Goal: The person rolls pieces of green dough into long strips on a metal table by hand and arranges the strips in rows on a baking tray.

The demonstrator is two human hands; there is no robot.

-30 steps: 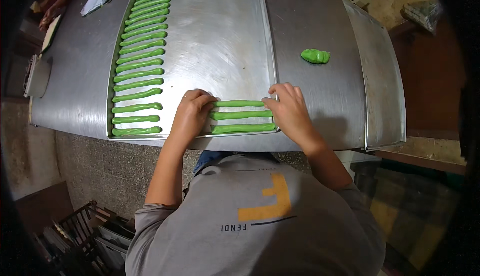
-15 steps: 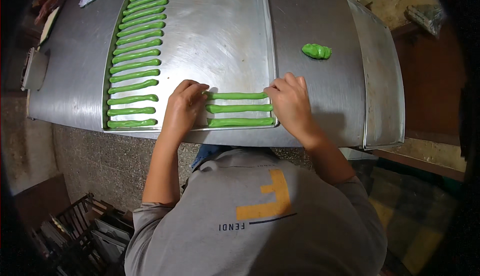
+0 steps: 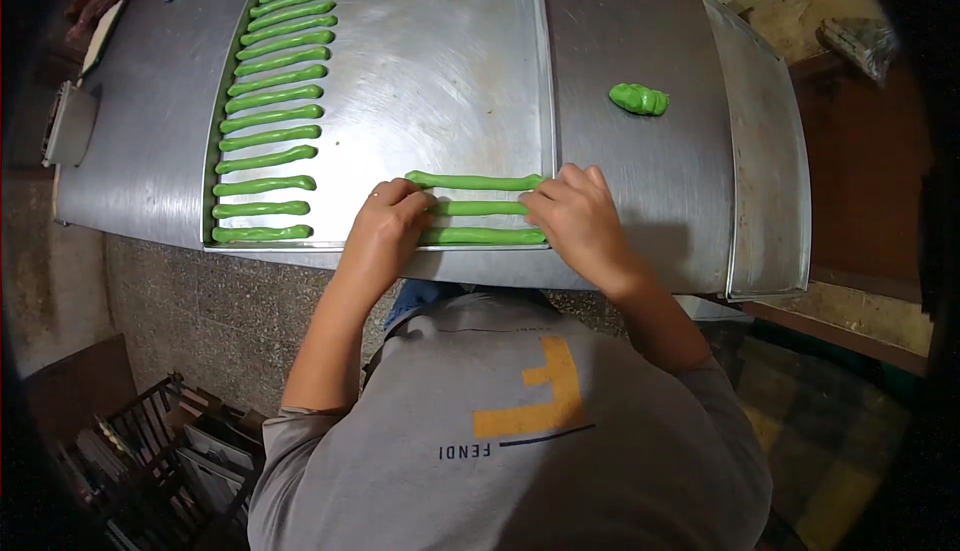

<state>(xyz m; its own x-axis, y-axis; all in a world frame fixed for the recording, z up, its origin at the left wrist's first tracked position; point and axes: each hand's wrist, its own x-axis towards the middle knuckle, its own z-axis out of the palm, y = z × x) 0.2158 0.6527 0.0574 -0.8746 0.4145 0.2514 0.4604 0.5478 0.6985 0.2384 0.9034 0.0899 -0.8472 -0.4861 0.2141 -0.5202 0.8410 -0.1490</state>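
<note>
Near the front edge of a metal tray (image 3: 400,101) lie three green dough strips, one behind another. My left hand (image 3: 385,226) has its fingers closed over the left end of the middle strip (image 3: 480,208). At that strip's right end, the fingers of my right hand (image 3: 577,223) are pinched together; both ends are hidden under the fingers. Behind the hands, the far strip (image 3: 475,182) shows both its ends, the right one close to the right fingertips. The nearest strip (image 3: 482,236) lies along the front rim.
A column of several shorter green dough strips (image 3: 268,137) lines the tray's left side. On the metal table (image 3: 640,21), right of the tray, sits a green dough lump (image 3: 638,100). Another metal tray (image 3: 770,151) stands farther right. A pale box (image 3: 72,126) is at the left edge.
Both hands have come off the ends of the far strip and moved nearer, onto the ends of the middle strip. The far strip now lies slightly farther back.
</note>
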